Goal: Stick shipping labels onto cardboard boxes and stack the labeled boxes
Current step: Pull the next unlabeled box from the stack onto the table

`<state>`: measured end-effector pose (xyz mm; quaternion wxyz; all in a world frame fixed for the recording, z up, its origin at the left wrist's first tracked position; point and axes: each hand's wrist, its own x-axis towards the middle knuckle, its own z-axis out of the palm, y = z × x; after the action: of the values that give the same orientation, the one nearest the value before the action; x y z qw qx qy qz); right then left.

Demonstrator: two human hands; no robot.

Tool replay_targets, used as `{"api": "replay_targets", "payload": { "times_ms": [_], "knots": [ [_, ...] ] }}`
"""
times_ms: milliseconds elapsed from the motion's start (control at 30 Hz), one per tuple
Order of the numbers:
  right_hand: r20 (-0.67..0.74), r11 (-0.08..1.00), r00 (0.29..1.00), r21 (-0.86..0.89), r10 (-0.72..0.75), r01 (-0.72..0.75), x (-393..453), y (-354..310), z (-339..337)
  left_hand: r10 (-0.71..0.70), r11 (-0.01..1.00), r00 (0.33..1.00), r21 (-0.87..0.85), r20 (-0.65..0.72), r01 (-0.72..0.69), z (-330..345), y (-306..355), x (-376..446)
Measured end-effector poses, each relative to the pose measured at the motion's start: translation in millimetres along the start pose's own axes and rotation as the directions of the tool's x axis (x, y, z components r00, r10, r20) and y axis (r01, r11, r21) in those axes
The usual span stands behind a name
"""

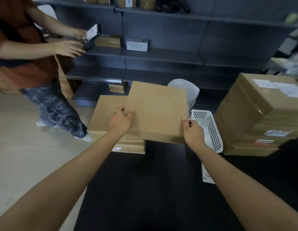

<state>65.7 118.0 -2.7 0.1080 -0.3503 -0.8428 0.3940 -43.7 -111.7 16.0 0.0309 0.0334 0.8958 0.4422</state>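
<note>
Head view: the left hand [121, 120] and the right hand [192, 130] both grip a plain box [155, 110] by its near corners, holding it partly over a low stack [109, 114]. A labeled pile [255, 114] stands at right, beside a white basket [210, 129].

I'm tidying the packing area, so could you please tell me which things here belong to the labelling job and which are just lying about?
Part of the job:
- plain box, held by left hand and right hand
- box stack under it
- labelled stack

Lying about:
- white basket
- white bag
- shelves
- bystander's phone
</note>
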Motion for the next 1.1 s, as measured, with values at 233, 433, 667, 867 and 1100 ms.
{"api": "replay_targets", "payload": {
  "times_ms": [233, 433, 667, 867, 1100],
  "knots": [
    [0.025, 0.999, 1.0, -0.038, 0.009, -0.008, -10.4, 105.3, -69.3, -0.054, 0.997, 0.997, -0.051, 0.058, 0.057, 94.5, 20.2, -83.0],
    [0.174, 0.997, 0.985, -0.075, 0.019, -0.006, -44.9, 158.1, -63.5, -0.198, 0.98, 0.98, 0.032, 0.037, 0.197, 119.8, -19.2, -151.2],
    [0.313, 0.983, 0.94, -0.158, 0.136, -0.089, -88.0, 215.1, -31.1, -0.297, 0.954, 0.947, 0.087, 0.121, 0.288, 141.5, -76.4, -207.5],
    [0.377, 0.977, 0.915, -0.2, 0.147, -0.074, -109.8, 240.1, -29.6, -0.294, 0.955, 0.939, 0.093, 0.181, 0.281, 148.5, -97.6, -233.4],
    [0.471, 0.95, 0.871, -0.311, 0.144, 0.011, -107.2, 235.2, -45.0, -0.275, 0.957, 0.929, 0.16, 0.247, 0.241, 141.3, -94.6, -231.1]
  ]
}}
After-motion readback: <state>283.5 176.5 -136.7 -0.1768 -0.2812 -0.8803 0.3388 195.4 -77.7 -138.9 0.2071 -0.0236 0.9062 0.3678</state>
